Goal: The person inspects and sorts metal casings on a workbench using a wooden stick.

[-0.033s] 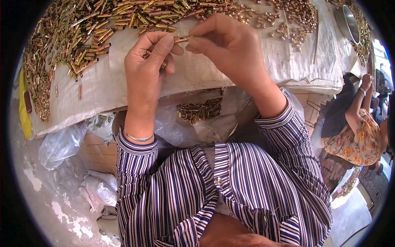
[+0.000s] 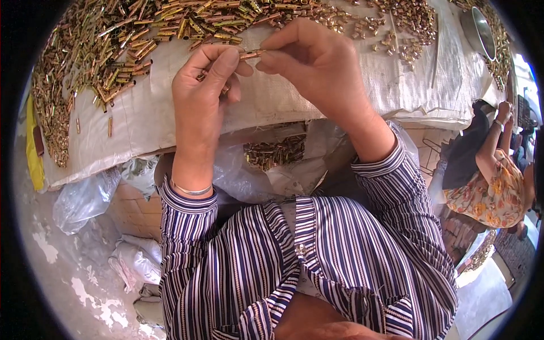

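Above the near edge of the table, my left hand (image 2: 204, 79) pinches a short gold-coloured metal sleeve (image 2: 250, 55) between thumb and forefinger. More small metal pieces (image 2: 202, 76) are tucked in its curled fingers. From the other side, my right hand (image 2: 317, 62) closes thumb and forefinger on the sleeve's right end. Whether a separate small part sits between those right fingertips is hidden. Beyond my hands lies a wide heap of similar metal sleeves (image 2: 209, 20). Small coppery rings or caps (image 2: 416, 22) are strewn to its right.
A white woven sheet (image 2: 153, 113) covers the table. A metal bowl (image 2: 477, 34) stands at the far right, and a thin rod (image 2: 435, 51) lies nearby. Below the table edge is an open bag of metal parts (image 2: 277, 152). Another person (image 2: 487, 187) sits at the right.
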Demonstrator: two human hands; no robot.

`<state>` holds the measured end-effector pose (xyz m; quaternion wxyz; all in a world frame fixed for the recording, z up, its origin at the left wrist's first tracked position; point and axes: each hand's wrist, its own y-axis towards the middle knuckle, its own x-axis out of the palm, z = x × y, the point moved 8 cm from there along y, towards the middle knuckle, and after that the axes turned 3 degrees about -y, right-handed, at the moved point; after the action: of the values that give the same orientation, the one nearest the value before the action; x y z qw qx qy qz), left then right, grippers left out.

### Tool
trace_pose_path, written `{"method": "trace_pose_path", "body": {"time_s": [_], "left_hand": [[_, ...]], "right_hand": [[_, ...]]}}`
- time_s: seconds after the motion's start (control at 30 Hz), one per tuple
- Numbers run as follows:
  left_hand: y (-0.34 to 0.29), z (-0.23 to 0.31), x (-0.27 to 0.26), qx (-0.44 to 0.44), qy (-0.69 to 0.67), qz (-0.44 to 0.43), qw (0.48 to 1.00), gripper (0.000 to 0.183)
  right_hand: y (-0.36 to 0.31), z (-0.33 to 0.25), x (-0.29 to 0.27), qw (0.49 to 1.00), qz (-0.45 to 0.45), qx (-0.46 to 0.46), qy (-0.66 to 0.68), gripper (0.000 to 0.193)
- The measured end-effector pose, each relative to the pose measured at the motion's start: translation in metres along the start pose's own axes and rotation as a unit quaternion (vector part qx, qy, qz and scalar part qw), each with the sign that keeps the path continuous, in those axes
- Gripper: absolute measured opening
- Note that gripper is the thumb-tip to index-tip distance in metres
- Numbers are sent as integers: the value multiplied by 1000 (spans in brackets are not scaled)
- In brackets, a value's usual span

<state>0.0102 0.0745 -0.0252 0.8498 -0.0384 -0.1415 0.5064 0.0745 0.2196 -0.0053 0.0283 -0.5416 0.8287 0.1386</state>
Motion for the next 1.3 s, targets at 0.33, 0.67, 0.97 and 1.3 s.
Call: {"method": "trace_pose_path", "body": {"time_s": [0.33,0.67,0.97,1.3], "left_hand": [[0,-3,-2,-1,1,-15,1000,16],[-7,3,-1,-20,-15,-91,996,18],[-23,-4,11,-74,-107,-187,974,29],[0,-3,-6,-55,-102,-41,992,14]], "right_hand": [[-1,-12,0,996,1,-56,-63,12],[-6,1,20,935,-214,93,268,13],[-28,-20,43,873,-316,101,359,9],[10,-6,-10,936,-51,-108,-332,19]]}}
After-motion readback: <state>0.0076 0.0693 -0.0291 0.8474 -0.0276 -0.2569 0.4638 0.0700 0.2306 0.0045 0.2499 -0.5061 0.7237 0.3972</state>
